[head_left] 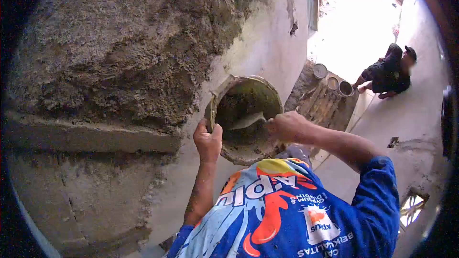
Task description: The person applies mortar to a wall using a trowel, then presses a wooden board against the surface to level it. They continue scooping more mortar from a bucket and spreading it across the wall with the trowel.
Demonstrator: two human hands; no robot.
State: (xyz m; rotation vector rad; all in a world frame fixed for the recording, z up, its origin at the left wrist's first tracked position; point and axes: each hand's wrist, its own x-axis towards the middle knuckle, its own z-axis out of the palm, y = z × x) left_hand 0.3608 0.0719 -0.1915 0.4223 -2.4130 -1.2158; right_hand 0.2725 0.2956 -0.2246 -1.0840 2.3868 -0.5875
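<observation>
My left hand (208,141) is closed on the near-left rim of a round, mortar-crusted bucket (268,96), with the thumb over the edge. The bucket is tilted so that its mouth faces me, and its inside is dark with grey mortar residue low down. At the bucket's right side, my right hand (289,127) is wrapped round the handle of a trowel (246,121). The trowel's pale blade reaches inside the bucket; the handle is hidden by my fingers.
A wall with rough wet mortar (124,52) fills the left, with a straight ledge (95,137) across it. Below right, several buckets (320,70) stand by wooden planks (318,107). Another person (389,72) in dark clothes is near them, beside a pale wall (382,138).
</observation>
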